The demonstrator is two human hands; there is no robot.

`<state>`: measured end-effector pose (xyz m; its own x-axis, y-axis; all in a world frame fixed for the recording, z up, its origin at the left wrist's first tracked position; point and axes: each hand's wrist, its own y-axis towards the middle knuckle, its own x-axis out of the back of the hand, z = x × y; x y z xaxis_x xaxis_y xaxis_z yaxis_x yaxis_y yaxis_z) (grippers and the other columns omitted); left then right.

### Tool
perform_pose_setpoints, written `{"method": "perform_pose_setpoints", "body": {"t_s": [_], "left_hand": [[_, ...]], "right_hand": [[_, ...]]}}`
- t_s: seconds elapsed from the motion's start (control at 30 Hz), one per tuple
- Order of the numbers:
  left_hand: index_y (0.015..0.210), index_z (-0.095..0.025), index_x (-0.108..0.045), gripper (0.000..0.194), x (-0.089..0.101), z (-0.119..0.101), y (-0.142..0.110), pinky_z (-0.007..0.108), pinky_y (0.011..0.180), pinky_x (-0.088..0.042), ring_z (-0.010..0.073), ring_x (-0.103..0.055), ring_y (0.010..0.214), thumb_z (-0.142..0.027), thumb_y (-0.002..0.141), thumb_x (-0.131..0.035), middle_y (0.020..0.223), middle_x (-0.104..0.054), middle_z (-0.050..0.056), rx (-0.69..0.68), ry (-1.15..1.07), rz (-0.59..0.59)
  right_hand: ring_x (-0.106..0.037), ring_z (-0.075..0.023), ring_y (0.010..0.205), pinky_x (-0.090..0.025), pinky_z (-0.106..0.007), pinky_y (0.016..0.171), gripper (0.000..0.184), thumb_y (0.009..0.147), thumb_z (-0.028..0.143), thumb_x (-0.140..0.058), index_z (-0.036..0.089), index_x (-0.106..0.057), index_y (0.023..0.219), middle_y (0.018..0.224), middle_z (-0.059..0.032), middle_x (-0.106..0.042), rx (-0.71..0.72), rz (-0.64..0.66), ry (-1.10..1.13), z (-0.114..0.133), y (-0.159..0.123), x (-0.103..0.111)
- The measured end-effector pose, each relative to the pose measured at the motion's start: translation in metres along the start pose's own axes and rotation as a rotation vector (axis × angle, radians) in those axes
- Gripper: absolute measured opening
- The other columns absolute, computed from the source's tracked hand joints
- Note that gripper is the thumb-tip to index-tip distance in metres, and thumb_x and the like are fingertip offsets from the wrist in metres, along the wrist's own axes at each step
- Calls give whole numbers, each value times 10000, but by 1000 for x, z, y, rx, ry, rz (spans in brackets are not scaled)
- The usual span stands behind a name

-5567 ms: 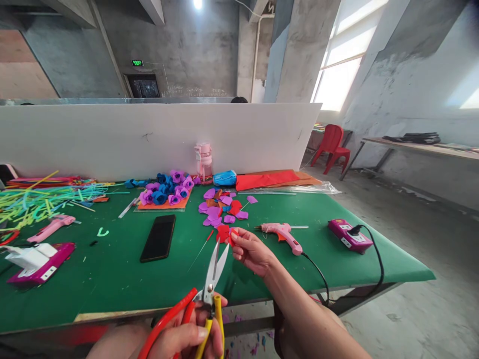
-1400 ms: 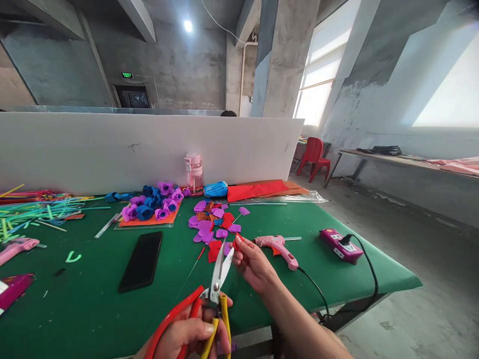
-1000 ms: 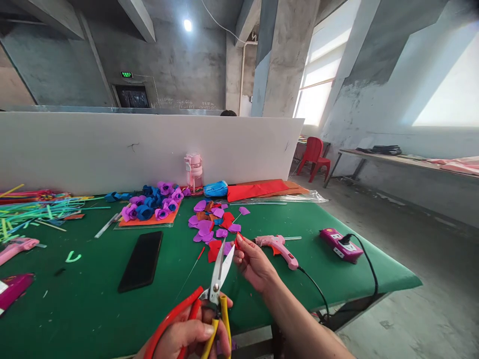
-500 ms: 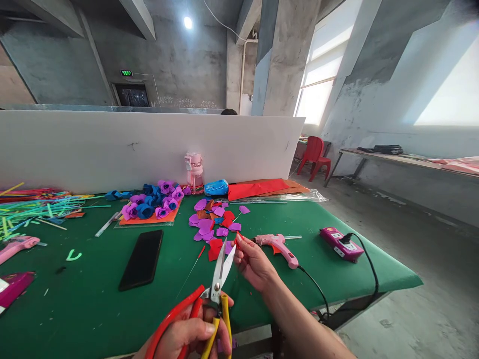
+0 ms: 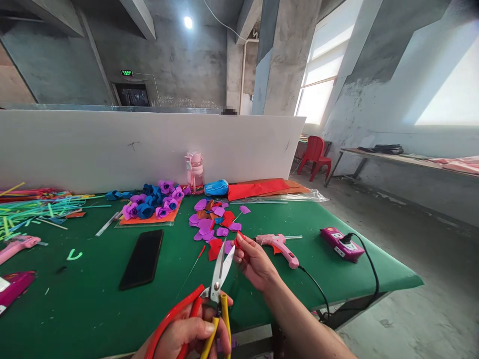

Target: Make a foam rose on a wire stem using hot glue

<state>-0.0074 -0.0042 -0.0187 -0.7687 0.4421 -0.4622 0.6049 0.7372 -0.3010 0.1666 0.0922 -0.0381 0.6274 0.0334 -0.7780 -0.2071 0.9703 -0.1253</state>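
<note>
My left hand (image 5: pixel 192 326) is closed round scissors (image 5: pixel 217 279) with red handles, their blades slightly apart and pointing away from me. Two yellow handles (image 5: pixel 226 319) also lie in that hand; whether they belong to a second tool is hard to make out. My right hand (image 5: pixel 254 259) pinches a small red petal-like piece (image 5: pixel 239 240) just right of the blade tips. Beyond the tips lies a pile of cut purple, red, brown and blue petals (image 5: pixel 205 227). A thin stick with a red tip (image 5: pixel 201 252) rests left of the blades.
A pink glue gun (image 5: pixel 279 244) with a cord lies right of my right hand, near a purple power box (image 5: pixel 341 244). Left are a black phone (image 5: pixel 141 259), finished purple and blue flowers (image 5: pixel 153 202) and coloured sticks (image 5: pixel 41 212). A pink bottle (image 5: pixel 194 172) stands by the white board (image 5: pixel 149 144).
Almost nothing differs. The red piece in my right hand has turned very slightly; the scissors and both hands keep their places.
</note>
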Motion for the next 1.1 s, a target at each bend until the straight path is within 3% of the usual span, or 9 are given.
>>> {"method": "perform_pose_setpoints", "body": {"t_s": [0.57, 0.7, 1.1], "left_hand": [[1256, -127, -423, 557, 6, 6, 3, 206, 439, -429, 127, -573, 474, -230, 717, -516, 726, -662, 82, -34, 34, 16], [1254, -134, -418, 570, 2, 3, 2, 195, 421, -418, 124, -574, 455, -225, 701, -518, 720, -657, 74, 10, 21, -13], [1185, -125, -454, 494, 6, 3, 4, 201, 425, -417, 130, -588, 447, -245, 709, -510, 751, -661, 87, -10, 45, 27]], "right_hand": [[-418, -7, 414, -390, -111, 397, 242, 618, 265, -784, 127, -601, 696, 577, 49, -552, 20, -6, -14, -1, 1, 1], [-417, -8, 412, -391, -114, 398, 245, 623, 273, -781, 126, -598, 693, 573, 50, -545, 17, -5, -26, -1, 1, 1], [-425, -13, 412, -397, -115, 397, 225, 624, 258, -779, 134, -598, 670, 565, 50, -554, 27, 2, -34, -1, -1, -1]]}}
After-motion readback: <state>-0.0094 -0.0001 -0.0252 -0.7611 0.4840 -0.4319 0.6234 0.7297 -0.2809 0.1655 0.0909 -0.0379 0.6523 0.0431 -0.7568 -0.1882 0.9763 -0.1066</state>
